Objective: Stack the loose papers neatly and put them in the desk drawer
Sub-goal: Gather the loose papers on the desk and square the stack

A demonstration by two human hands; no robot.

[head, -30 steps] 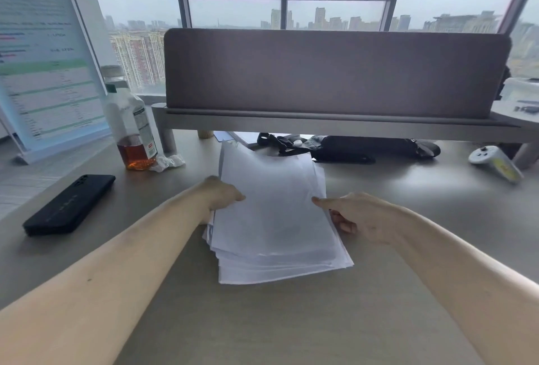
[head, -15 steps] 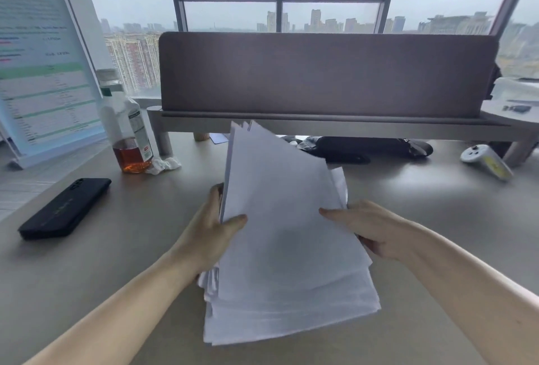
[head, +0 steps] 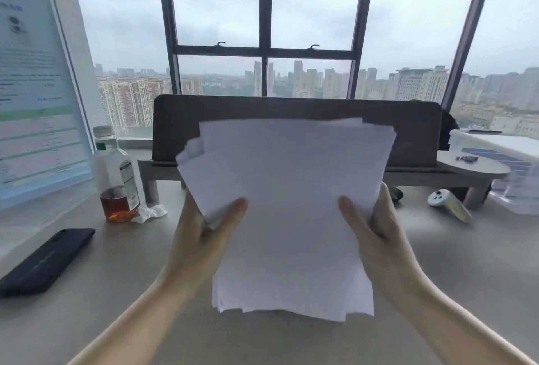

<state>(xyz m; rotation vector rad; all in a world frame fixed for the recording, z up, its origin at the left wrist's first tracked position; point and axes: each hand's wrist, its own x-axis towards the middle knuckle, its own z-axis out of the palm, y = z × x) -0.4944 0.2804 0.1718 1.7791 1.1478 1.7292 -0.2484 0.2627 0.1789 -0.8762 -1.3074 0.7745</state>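
Above the desk [head: 437,262], upright papers [head: 288,204] gripped by left hand [head: 201,242] and right hand [head: 382,236], fingers behind hidden.

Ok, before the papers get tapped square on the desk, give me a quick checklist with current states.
1. Both hands gripping the stack: ok. Left hand and right hand pinch the paper stack from either side, thumbs in front.
2. Stack upright: ok, held roughly vertical above the desk.
3. Edges aligned: not ok. Sheets fan out at the top left corner and the bottom edge is ragged.
4. Landing spot under the stack: ok, bare desk shows there.
5. Nearby clutter clear: ok. Bottle and phone sit well to the left.
6. Drawer open and reachable: cannot tell, no drawer in view.
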